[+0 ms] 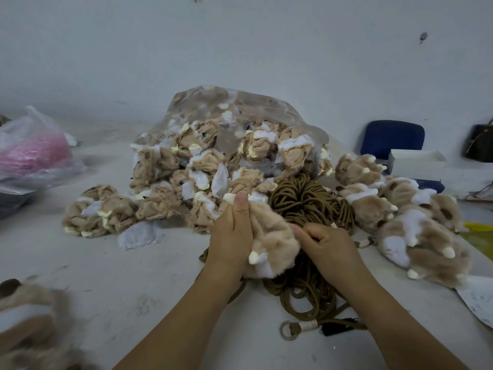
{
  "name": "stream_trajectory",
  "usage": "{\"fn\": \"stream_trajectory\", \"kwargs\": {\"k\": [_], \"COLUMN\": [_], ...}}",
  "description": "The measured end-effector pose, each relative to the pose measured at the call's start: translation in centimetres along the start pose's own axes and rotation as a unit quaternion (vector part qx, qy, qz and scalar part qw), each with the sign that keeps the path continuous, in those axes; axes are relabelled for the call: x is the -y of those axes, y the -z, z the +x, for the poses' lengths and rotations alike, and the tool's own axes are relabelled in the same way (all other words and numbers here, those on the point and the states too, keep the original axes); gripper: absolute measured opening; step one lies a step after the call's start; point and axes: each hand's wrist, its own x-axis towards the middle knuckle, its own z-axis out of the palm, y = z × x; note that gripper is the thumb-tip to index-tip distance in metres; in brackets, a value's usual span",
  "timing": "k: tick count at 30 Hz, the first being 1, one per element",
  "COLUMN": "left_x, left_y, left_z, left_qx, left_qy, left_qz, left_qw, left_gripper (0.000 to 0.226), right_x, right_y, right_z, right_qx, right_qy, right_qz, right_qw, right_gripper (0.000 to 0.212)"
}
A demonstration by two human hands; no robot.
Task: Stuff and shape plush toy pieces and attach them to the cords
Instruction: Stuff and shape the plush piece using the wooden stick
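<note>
Blurred at the bottom left corner, a tan-and-white plush heap [26, 316] is cut off by the frame edge and its details are hard to make out. Cords [306, 201] – a brown coiled mass – lie on the white table [106, 263] directly under and behind both hands; one end, a ring bound in white wrapping [298, 328], lies near the right forearm. Behind, a clear bag [234, 134] spills crumpled, unstuffed pieces, with several loose pieces [98, 212] to its left. Finished paws [400, 214] are piled at right. A bag of pink material [34, 153], a blue chair [392, 137] and a white box [416, 161] stand further off.

Left hand [232, 236] grips the plush piece [269, 236], thumb pressed along its top. Right hand [328, 249] has its fingers curled tight at the piece's right edge – whether a cord is also in that grip is hidden. The piece is furry tan with a white patch and cream claws, held just above the cords at table centre.
</note>
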Motion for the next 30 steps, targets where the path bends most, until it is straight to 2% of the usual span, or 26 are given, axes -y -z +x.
{"fn": "stream_trajectory", "kwargs": {"k": [3,7,15,23,27,30], "left_x": [0.2,0.9,0.9,0.2,0.1,0.2], "left_y": [-0.1,-0.2,0.0,0.0,-0.7,-0.6], "left_z": [-0.1,-0.3,-0.5,-0.7,-0.9,-0.8], "left_qx": [0.002,0.010,0.001,-0.032,-0.026,0.002], "left_qy": [0.010,0.015,0.030,-0.013,-0.012,0.006], "left_qz": [0.008,0.030,-0.004,-0.023,-0.010,-0.021], "left_qw": [1.000,0.999,1.000,0.999,1.000,1.000], "left_gripper": [0.050,0.037,0.038,0.050,0.035,0.034], "right_x": [-0.1,-0.2,-1.4,-0.9,-1.0,-1.0], "right_y": [-0.5,-0.9,-0.3,-1.1,-1.5,-1.3], "right_z": [-0.1,0.0,0.4,0.3,0.2,0.1], "right_qx": [0.007,0.025,0.029,0.045,0.052,0.059], "right_qy": [-0.024,-0.049,-0.047,-0.073,-0.094,-0.085], "right_qz": [0.021,0.033,0.010,0.061,0.070,0.095], "right_qw": [0.999,0.998,0.998,0.994,0.992,0.990], "right_gripper": [0.062,0.061,0.061,0.055,0.044,0.045]}}
